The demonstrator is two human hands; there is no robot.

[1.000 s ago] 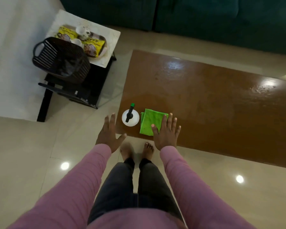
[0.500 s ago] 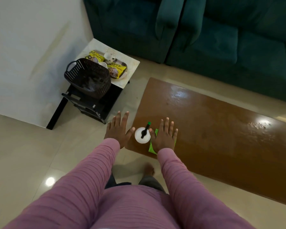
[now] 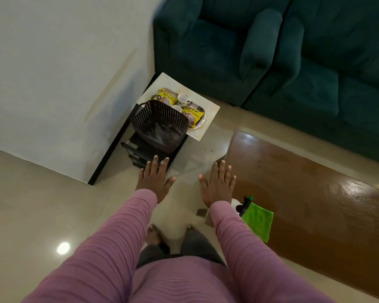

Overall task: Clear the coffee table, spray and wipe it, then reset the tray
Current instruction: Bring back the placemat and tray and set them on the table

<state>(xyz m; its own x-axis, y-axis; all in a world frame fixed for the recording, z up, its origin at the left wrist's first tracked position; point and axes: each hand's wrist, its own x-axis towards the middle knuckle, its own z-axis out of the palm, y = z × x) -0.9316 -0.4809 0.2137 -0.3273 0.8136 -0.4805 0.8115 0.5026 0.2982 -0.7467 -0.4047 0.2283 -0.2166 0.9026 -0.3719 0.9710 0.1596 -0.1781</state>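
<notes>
Both hands empty, palms down, fingers straight and spread. Left hand (image 3: 154, 180) is over the floor (image 3: 42, 204), just near of the black stand under the side table (image 3: 209, 104). Right hand (image 3: 217, 184) is beside the coffee table's left end, fingertips by its far-left corner.

Coffee table (image 3: 315, 204): bare brown top, long axis running far-left to near-right.

Spray bottle (image 3: 242, 204) stands upright at the table's near-left corner, partly hidden by the right sleeve (image 3: 239, 237); its green-tipped nozzle points far-right. Green cloth (image 3: 258, 219) lies flat just right of it, touching or nearly so, long axis near-to-far.

Tray (image 3: 202, 120) sits on the side table, far left of the coffee table and well apart from it, long axis far-left to near-right. It holds two yellow packets (image 3: 193, 114) and two white cups (image 3: 182, 99). The dark basket (image 3: 160, 125) hides its near-left end.

Green sofa (image 3: 293, 62) beyond.
</notes>
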